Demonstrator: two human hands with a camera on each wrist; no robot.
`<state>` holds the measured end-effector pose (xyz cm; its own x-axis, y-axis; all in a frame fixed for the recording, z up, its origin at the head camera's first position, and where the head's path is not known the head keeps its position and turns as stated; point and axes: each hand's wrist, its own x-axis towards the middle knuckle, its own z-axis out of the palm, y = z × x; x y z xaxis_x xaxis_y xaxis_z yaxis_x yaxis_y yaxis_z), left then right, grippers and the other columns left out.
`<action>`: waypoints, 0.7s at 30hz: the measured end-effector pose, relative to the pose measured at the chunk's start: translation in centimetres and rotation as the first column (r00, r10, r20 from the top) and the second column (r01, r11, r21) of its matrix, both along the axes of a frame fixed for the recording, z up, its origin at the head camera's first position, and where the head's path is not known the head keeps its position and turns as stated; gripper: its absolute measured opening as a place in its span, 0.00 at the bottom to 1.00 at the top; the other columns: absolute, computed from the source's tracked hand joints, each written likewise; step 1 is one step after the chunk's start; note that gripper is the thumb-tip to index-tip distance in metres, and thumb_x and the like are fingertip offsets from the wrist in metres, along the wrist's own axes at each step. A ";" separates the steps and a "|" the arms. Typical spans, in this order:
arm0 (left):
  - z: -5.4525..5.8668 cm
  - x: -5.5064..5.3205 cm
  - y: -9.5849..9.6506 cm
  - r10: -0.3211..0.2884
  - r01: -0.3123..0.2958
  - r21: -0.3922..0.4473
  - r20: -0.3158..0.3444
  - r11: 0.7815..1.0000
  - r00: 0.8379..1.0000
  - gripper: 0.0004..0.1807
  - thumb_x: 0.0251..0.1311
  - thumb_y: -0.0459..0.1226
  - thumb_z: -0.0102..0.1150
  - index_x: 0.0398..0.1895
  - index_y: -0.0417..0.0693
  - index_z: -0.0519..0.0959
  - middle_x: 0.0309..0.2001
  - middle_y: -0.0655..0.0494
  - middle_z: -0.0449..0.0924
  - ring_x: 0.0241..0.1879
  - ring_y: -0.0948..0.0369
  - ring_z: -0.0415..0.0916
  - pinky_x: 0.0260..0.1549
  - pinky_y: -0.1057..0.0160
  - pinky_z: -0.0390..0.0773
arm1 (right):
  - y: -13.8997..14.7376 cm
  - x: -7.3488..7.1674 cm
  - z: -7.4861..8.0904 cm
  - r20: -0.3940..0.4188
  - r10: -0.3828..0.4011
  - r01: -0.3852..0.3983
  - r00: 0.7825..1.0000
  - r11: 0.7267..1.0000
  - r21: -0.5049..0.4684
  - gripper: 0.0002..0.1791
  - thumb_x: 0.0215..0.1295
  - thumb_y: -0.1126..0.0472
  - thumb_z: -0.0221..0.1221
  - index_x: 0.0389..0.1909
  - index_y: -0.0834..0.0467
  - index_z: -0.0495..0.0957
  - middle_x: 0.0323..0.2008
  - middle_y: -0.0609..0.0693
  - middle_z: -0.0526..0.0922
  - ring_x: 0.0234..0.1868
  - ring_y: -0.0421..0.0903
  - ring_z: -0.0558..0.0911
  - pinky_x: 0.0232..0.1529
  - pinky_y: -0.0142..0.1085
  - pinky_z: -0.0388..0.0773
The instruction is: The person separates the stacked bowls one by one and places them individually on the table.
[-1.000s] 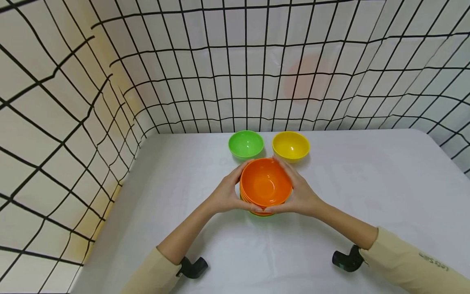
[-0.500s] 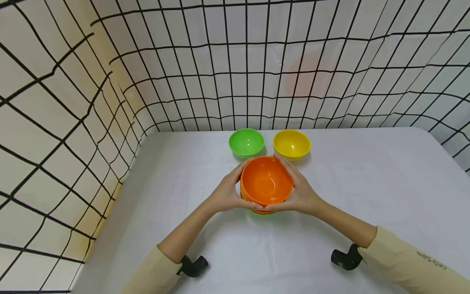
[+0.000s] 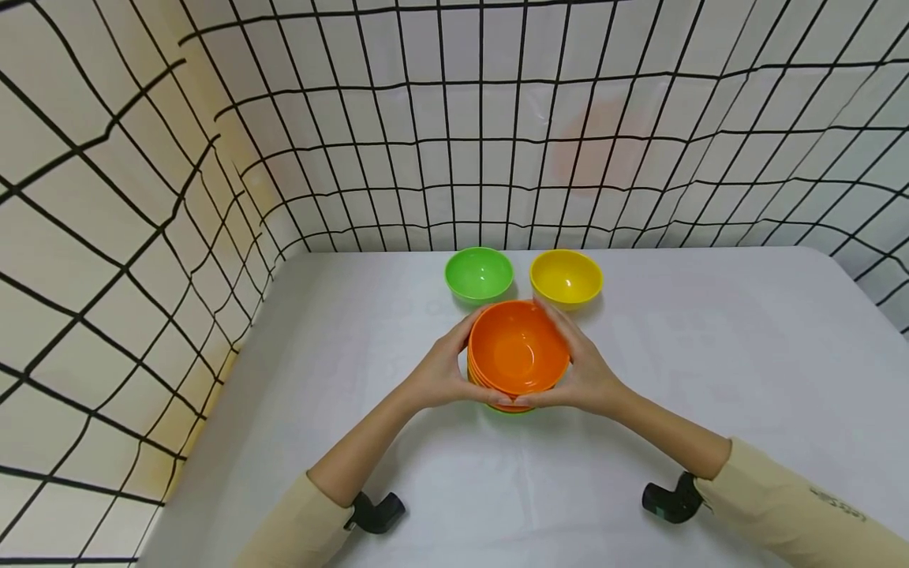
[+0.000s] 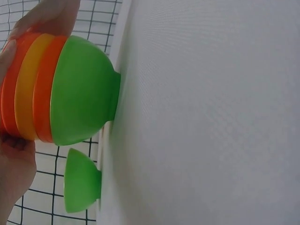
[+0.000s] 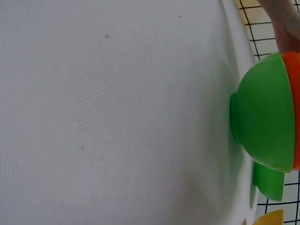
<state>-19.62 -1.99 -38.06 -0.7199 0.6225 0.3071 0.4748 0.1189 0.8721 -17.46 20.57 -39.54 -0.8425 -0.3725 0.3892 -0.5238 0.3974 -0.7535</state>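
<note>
A stack of nested bowls stands upright on the white table, an orange bowl on top. In the left wrist view a green bowl forms the bottom of the stack, with orange and yellow bowls banded above it. My left hand grips the upper part of the stack from the left, thumb along the near side. From the right, my right hand holds it the same way, and the two thumb tips meet at the front. The fingers on the far side are partly hidden.
Behind the stack are a single green bowl and a single yellow bowl, side by side near the table's far edge. A black wire grid rises behind the table and along its left side.
</note>
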 end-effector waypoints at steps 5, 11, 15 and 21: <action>1.1 0.6 0.1 -0.003 0.003 -0.005 0.020 1.000 1.000 0.55 0.33 0.31 0.76 0.68 0.41 0.55 0.64 0.48 0.63 0.62 0.56 0.63 0.62 0.59 0.65 | 0.1 0.2 0.0 0.010 -0.004 0.004 1.000 0.999 -0.034 0.65 0.28 0.62 0.78 0.71 0.49 0.49 0.65 0.51 0.62 0.62 0.47 0.64 0.56 0.35 0.73; 1.0 0.8 0.1 0.007 -0.007 -0.008 0.033 1.000 0.999 0.55 0.34 0.31 0.76 0.69 0.43 0.54 0.65 0.51 0.63 0.63 0.59 0.62 0.63 0.59 0.64 | 0.1 0.4 0.2 0.035 0.021 -0.017 0.999 0.993 -0.113 0.64 0.29 0.66 0.77 0.71 0.53 0.50 0.65 0.52 0.62 0.61 0.46 0.66 0.53 0.28 0.73; 0.9 0.7 0.1 0.018 -0.018 -0.004 0.032 1.000 0.999 0.56 0.34 0.32 0.77 0.69 0.46 0.54 0.65 0.54 0.62 0.63 0.62 0.61 0.63 0.60 0.64 | 0.1 0.4 0.3 0.046 0.034 -0.027 0.998 0.991 -0.134 0.62 0.31 0.67 0.76 0.70 0.55 0.51 0.65 0.53 0.62 0.61 0.46 0.65 0.53 0.28 0.73; -1.1 -0.2 0.0 0.009 -0.009 0.038 0.003 0.999 1.000 0.58 0.31 0.33 0.78 0.70 0.55 0.54 0.65 0.60 0.62 0.64 0.63 0.60 0.63 0.58 0.64 | 0.1 0.4 0.6 0.061 0.041 -0.032 0.997 0.989 -0.142 0.62 0.31 0.68 0.76 0.70 0.55 0.51 0.65 0.52 0.62 0.61 0.45 0.65 0.53 0.28 0.73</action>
<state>-19.79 -2.00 -39.20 -0.7261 0.6041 0.3284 0.4713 0.0895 0.8774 -17.11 20.65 -38.97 -0.8540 -0.3487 0.3862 -0.4854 0.2665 -0.8327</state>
